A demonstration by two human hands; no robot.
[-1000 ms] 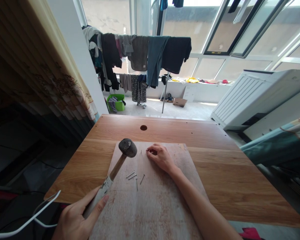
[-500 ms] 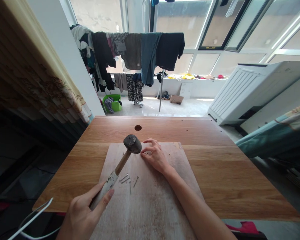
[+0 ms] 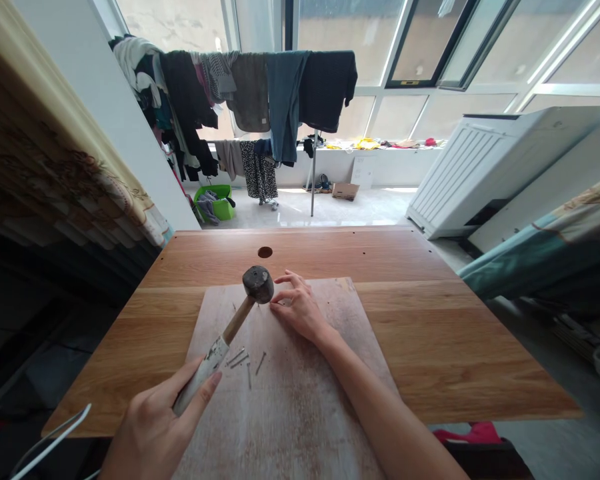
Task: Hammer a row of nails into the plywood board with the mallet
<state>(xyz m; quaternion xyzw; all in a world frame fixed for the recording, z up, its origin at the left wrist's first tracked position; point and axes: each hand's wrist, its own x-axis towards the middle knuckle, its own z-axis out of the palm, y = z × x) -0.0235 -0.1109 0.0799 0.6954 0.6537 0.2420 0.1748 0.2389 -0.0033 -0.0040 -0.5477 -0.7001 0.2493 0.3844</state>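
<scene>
My left hand [image 3: 167,413] is wrapped round the pale handle of a mallet [image 3: 258,285], whose dark head hangs over the upper part of a worn board [image 3: 300,400]. Just right of the mallet head, my right hand [image 3: 297,307] rests at the board's far part, thumb and index finger pinched together; what lies between them is hidden behind the mallet head or too small to name. Several loose nails [image 3: 249,375] lie on the board below the mallet's head. A thin nail [image 3: 234,307] shows near the board's upper left.
The board lies on a wooden table [image 3: 455,333] with a round hole near its far edge. Beyond stand a clothes rack with hanging clothes [image 3: 286,100], a green basket [image 3: 223,208] and a white cabinet [image 3: 460,167]. A white cable [image 3: 55,443] is at lower left.
The whole view has shifted slightly, so table, board and hands appear further left. Both hands keep nearly the same pose, and the mallet head is still beside my right fingers.
</scene>
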